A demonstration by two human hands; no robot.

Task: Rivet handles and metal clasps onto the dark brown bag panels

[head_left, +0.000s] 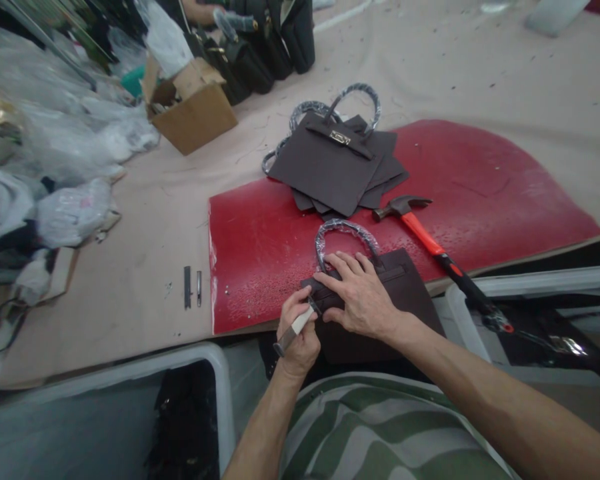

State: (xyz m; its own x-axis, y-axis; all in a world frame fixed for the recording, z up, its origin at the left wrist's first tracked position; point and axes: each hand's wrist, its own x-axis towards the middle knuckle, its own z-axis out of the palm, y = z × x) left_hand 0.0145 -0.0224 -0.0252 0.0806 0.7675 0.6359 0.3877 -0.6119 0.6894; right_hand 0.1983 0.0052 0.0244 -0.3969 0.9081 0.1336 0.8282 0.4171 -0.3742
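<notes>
A dark brown leather bag panel (415, 300), with a plastic-wrapped handle (347, 225) at its top, lies at the near edge of the red board. My right hand (357, 293) rests on it with the fingers spread flat. Closed around a short metal punch (300, 322), my left hand (300, 340) is at the panel's left side. The punch is tilted, its far end near a strap on the panel; whether it touches the leather I cannot tell.
Similar panels (330, 163) are stacked on the red board (480, 173). A claw hammer (420, 230) lies right of them. Two small metal tools (187, 287) sit left. Beyond are a cardboard box (195, 117), black bags (250, 60) and another person's hand (200, 12). White-rimmed bins (223, 380) stand below.
</notes>
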